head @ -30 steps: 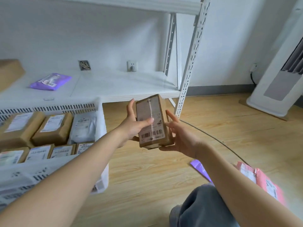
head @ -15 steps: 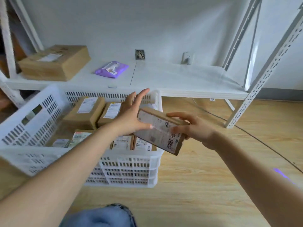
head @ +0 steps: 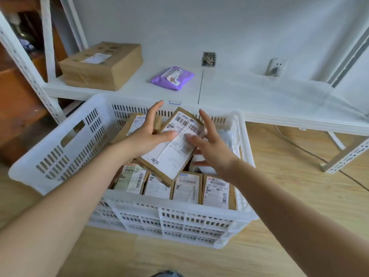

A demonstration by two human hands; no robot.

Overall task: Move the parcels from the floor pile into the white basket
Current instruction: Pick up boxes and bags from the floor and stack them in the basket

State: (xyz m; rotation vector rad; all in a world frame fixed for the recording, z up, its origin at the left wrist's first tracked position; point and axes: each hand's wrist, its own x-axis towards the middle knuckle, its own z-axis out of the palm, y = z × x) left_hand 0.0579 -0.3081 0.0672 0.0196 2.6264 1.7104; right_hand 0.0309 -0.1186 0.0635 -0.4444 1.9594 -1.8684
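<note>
A brown cardboard parcel (head: 173, 154) with a white shipping label is tilted over the middle of the white slotted basket (head: 60, 156). My left hand (head: 147, 134) holds its left edge, thumb on the label and index finger straight up. My right hand (head: 213, 148) holds the right edge with the thumb on the label and fingers underneath. Several labelled brown parcels (head: 187, 186) stand in a row along the basket's near wall, and more lie under my hands. The floor pile is out of view.
A low white shelf (head: 259, 92) runs behind the basket with a large cardboard box (head: 101, 64) and a purple mailer (head: 172, 76) on it. A slotted white shelf post (head: 347, 154) and a cable stand on the wood floor (head: 299, 206) to the right.
I have turned left from the floor toward the basket. The parcel has travelled with both hands from beside the basket to above its middle, label now facing up.
</note>
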